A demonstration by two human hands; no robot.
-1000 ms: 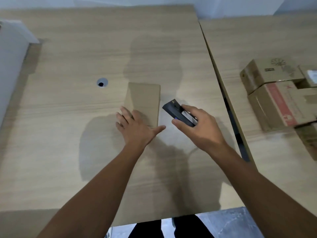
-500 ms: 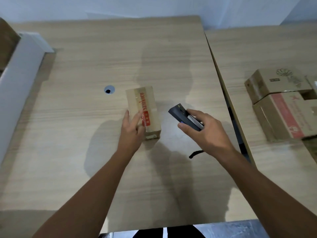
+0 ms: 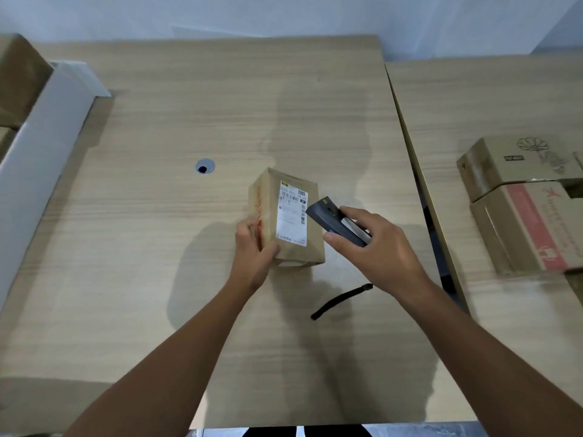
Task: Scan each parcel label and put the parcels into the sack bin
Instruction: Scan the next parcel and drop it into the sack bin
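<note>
On the table [image 3: 157,279], left hand [image 3: 252,252] grips parcel [image 3: 288,220] (label up), right hand [image 3: 375,247] holds scanner [image 3: 331,219].

Lighting's pretty soft and even, seems to come from overhead and a bit behind the person, so a big pale body shadow falls forward across the table [image 3: 157,247] with fuzzier shadows left of the arms, and no real glare anywhere. Sharpness is meh: the label [image 3: 291,216] on the parcel [image 3: 298,258] is bright white but its print is mush, the dark scanner [image 3: 321,214] shows hardly any surface detail, and the cardboard boxes [image 3: 520,209] at the right edge look smeared. Typical wide-angle bending too, the table edges bow outward and the white panel [image 3: 41,159] on the left leans and goes soft.
</note>
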